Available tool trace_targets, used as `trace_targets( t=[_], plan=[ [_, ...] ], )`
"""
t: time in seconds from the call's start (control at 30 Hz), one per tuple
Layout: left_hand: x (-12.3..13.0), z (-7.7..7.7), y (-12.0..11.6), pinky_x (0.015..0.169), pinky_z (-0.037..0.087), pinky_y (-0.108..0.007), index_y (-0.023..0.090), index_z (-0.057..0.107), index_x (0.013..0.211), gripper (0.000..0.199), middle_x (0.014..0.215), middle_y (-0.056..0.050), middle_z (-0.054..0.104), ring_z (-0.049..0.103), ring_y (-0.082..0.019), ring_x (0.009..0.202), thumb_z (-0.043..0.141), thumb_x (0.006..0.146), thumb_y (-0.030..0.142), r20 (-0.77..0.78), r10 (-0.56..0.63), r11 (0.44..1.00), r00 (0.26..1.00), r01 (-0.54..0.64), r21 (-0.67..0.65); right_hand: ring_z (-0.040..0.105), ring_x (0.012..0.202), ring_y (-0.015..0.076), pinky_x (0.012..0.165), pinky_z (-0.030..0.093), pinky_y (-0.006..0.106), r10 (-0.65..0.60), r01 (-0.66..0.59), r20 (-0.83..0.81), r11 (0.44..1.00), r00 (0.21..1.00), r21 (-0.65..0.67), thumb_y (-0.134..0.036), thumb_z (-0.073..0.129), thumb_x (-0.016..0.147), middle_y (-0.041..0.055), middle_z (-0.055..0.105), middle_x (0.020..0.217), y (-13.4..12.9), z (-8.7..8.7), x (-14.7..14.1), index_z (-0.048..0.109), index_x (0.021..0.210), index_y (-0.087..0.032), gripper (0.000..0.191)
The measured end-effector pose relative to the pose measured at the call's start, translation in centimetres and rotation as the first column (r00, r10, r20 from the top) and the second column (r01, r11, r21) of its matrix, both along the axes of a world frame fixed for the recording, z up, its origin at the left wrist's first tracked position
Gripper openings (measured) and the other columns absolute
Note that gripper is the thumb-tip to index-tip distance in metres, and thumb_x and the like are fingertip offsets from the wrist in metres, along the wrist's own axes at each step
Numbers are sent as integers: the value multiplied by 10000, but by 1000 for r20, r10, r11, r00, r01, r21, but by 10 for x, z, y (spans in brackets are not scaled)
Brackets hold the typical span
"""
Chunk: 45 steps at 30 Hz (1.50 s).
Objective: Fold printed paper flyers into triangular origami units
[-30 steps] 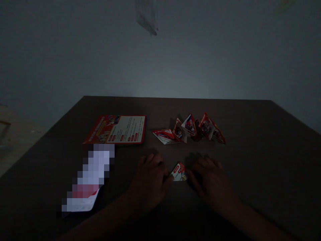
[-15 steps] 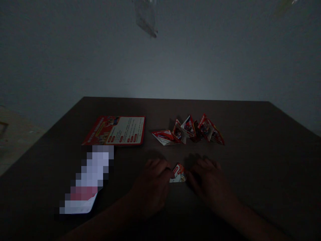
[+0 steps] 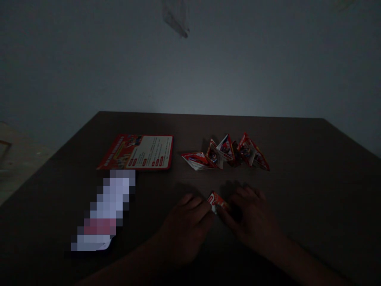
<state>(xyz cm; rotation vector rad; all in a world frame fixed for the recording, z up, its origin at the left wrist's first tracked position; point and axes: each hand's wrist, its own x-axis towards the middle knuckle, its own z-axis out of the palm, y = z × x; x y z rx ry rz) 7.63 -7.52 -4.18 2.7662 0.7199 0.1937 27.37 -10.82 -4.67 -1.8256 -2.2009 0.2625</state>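
Observation:
A small piece of folded printed paper (image 3: 220, 200), red, orange and white, lies on the dark table between my two hands. My left hand (image 3: 190, 222) is closed at its left edge, the fingers curled and pressing on it. From the other side, my right hand (image 3: 250, 216) has its thumb on the paper's near part, its fingers curled around the right edge. Both hands partly cover the paper. Behind them stand several folded paper pieces (image 3: 223, 153) with red and white print, pointed and set in a row.
At the left lies a stack of red-and-white printed sheets or a booklet (image 3: 151, 153). In front of it, a phone with a lit, blurred screen (image 3: 104, 210) rests on the table (image 3: 312, 167). A pale wall (image 3: 253, 59) rises behind, with a clear bag (image 3: 177, 18) hanging there.
My left hand has shifted right and my right thumb has come onto the paper, so less of it shows. The view has tilted slightly.

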Motion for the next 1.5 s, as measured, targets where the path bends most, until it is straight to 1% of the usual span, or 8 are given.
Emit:
trace_targets(
  t=[0.1,0.33,0.53,0.67,0.93,1.17,1.33,1.5],
  plan=[
    [0,1,0,844,354,-388,174,557,1138,251,1062,-67,614,517,-232,968,448,912,184,-12,5,1000,1000,-6,-9,551,866,258,814,351,425,-14,14,5,1000,1000,-3,-351,569,844,60,619,817,0,0,-1,591,701,-206,204],
    [0,1,0,853,355,-394,175,575,1123,246,1049,-74,624,523,-228,967,459,906,180,10,12,1000,1000,-12,-8,558,819,245,784,357,415,-7,7,-13,1000,1000,7,-351,586,838,51,626,790,2,-1,1,599,699,-211,198],
    [-1,0,-1,878,346,-395,188,569,1147,273,1037,-68,624,523,-230,978,473,892,172,6,26,999,1000,-26,-25,557,796,235,771,359,399,-23,21,-42,999,999,-45,-341,612,825,30,617,749,3,0,5,598,662,-217,206],
    [-1,1,0,884,340,-397,178,581,1119,252,1045,-71,621,519,-233,978,464,895,181,5,15,1000,1000,-15,-20,553,781,235,756,356,399,-34,33,-43,999,998,-37,-340,627,816,31,618,737,2,1,4,597,655,-214,207],
    [0,2,1,870,343,-386,182,580,1118,256,1021,-69,629,527,-223,960,476,885,163,12,27,999,1000,-26,-26,568,778,228,809,350,415,-27,24,-60,998,998,-52,-342,629,822,17,633,736,3,1,8,623,682,-226,182],
    [0,0,1,854,343,-395,182,581,1110,247,1033,-63,629,528,-226,963,459,896,170,15,27,999,1000,-26,-36,569,759,227,730,351,382,-37,32,-72,997,997,-65,-322,646,809,14,640,721,4,1,12,627,670,-223,172],
    [-1,-2,0,849,345,-391,191,587,1109,251,1018,-61,632,533,-220,943,475,885,169,60,23,1000,998,-23,-3,569,745,220,741,352,387,-30,22,-87,996,996,-86,-323,647,808,13,638,709,4,-1,17,630,671,-222,171],
    [-2,-2,0,846,349,-394,183,587,1111,255,1011,-59,632,529,-223,936,489,877,165,64,20,1000,998,-20,1,571,741,224,732,358,385,-28,24,-73,998,997,-65,-335,640,813,26,645,718,4,-1,16,628,672,-218,183]
  ],
)
